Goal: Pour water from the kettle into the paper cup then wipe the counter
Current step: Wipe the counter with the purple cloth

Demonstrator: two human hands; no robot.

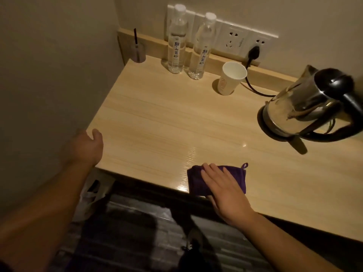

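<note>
With my right hand (222, 190) spread flat on the soft, limp cloth (197, 182) at the tabletop's (157, 118) near edge, I'd press, not pinch; left hand (87, 147) open, empty.

Glossy wood counter (157, 118) (steel kettle (302, 107)).

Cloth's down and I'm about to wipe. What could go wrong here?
The cloth lies under the right hand at the counter's front edge; a pull towards you may drag it off. A wide sweep could tip the paper cup or the two bottles. The kettle cord lies across the counter and may snag.
</note>
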